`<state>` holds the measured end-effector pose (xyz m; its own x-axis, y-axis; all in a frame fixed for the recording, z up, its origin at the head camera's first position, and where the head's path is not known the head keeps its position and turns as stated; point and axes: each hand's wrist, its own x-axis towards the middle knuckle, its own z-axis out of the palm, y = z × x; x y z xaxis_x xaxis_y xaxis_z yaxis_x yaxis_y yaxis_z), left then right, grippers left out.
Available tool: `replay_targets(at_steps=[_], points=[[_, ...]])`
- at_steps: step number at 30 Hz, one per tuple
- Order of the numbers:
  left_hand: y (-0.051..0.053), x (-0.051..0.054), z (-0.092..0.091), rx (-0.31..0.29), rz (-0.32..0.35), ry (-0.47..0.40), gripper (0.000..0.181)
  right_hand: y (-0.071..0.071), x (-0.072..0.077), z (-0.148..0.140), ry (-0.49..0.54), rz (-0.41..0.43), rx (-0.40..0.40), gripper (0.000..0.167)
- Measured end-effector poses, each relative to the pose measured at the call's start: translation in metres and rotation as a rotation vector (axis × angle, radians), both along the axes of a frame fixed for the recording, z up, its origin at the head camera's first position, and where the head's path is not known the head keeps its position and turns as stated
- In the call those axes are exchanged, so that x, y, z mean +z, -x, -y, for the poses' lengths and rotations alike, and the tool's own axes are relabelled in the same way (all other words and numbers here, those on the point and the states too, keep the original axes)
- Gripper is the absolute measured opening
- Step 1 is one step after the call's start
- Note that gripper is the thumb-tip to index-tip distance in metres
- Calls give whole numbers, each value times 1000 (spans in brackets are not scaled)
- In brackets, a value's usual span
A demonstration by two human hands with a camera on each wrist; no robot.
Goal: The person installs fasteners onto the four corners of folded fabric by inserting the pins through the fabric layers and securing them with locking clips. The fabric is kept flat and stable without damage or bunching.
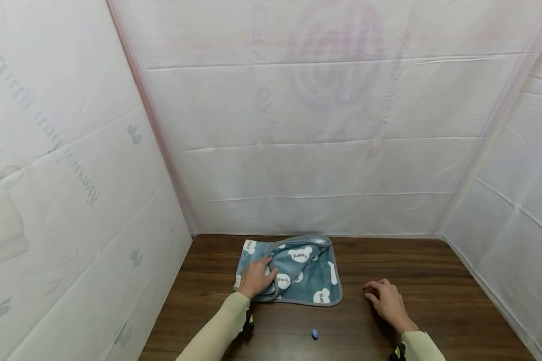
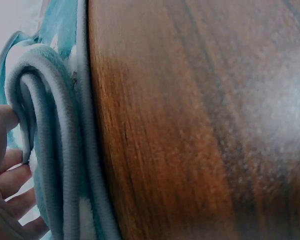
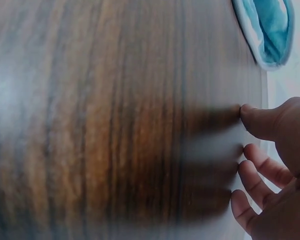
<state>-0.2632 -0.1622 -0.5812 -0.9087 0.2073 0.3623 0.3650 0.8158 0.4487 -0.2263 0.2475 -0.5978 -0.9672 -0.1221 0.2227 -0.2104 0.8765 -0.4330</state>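
Note:
A teal fleece blanket (image 1: pixel 325 276) with grey edging, white bear heads and the word "Happy" lies on the table, its left part folded over in layers. On that left part is my left hand (image 1: pixel 255 277), thumb and fingers pinching the folded layers. The left wrist view shows the rolled grey edge (image 2: pixel 45 65) between thumb and fingers (image 2: pixel 12 180). To the right of the blanket, my right hand (image 1: pixel 387 302) rests with its fingertips (image 3: pixel 247 172) on the wood, loosely bent and holding nothing.
A small blue object (image 1: pixel 314 334) lies on the brown wooden table (image 1: pixel 352 321) in front of the blanket, too small to identify. White printed sheeting (image 1: pixel 316 170) walls the table at the back and both sides.

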Motion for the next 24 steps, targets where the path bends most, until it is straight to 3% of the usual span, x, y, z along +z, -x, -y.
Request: replay_targets(at_steps=[9, 24], points=[[0, -1, -3, 23, 36, -8, 43, 2, -5, -4, 9, 16, -2, 16], [0, -2, -4, 10, 65, -15, 42, 2, -5, -8, 87, 14, 3, 2]])
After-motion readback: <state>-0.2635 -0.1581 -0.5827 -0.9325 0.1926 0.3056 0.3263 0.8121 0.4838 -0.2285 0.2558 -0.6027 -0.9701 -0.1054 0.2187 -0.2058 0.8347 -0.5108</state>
